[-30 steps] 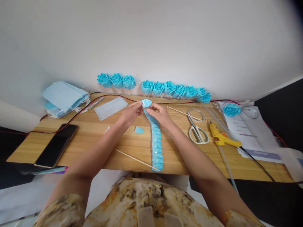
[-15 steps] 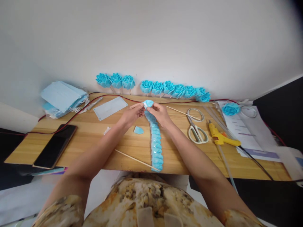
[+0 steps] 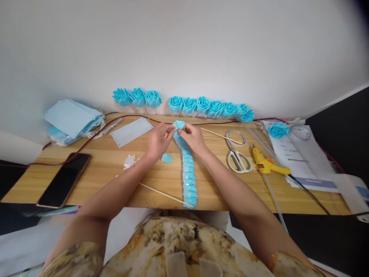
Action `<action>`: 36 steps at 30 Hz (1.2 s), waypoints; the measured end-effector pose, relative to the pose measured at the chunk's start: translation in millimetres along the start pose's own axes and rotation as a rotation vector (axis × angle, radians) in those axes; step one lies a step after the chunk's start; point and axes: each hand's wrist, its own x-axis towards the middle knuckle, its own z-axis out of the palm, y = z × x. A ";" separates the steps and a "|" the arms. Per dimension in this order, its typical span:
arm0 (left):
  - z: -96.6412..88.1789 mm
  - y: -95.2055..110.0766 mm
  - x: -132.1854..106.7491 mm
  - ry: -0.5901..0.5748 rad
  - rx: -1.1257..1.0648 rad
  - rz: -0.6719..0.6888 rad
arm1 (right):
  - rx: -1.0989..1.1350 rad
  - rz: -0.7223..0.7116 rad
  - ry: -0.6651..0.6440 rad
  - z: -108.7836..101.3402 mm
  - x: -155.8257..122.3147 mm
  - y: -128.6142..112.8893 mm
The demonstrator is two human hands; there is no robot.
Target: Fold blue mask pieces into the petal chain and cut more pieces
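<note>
A long strip of overlapping blue folded petals (image 3: 188,177) runs down the middle of the wooden table (image 3: 109,169) toward me. At its far end, my left hand (image 3: 157,139) and my right hand (image 3: 192,138) both pinch the topmost blue petal (image 3: 179,124), fingers closed on it from either side. One loose blue petal (image 3: 167,158) lies just below my left hand. A thin wooden stick (image 3: 164,194) lies near the table's front edge, left of the strip.
Blue paper roses (image 3: 184,104) line the wall. A stack of blue face masks (image 3: 70,119), a single mask (image 3: 131,130) and a phone (image 3: 63,179) are on the left. Scissors (image 3: 238,156), a yellow glue gun (image 3: 266,164) and papers (image 3: 300,157) lie right.
Both hands stay pinched on the top petal, with the fingers drawn a little closer together. The view has shifted slightly, and a small white scrap now shows left of my forearm.
</note>
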 end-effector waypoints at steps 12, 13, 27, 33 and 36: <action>-1.3 -0.4 0.6 -0.046 0.079 -0.018 | -0.133 -0.028 -0.019 1.1 -2.2 -3.5; -1.1 -0.9 0.5 -0.049 0.095 -0.007 | -0.150 -0.041 -0.015 1.2 -2.5 -4.0; -0.3 0.1 -0.6 -0.042 0.118 0.001 | -0.256 -0.099 0.005 1.8 -2.7 -3.5; -0.3 -1.4 0.2 -0.037 0.199 0.066 | -0.255 -0.118 0.011 2.0 -2.1 -0.5; 0.0 -1.5 -0.4 -0.034 0.212 0.067 | -0.249 -0.132 0.013 2.2 -1.6 0.7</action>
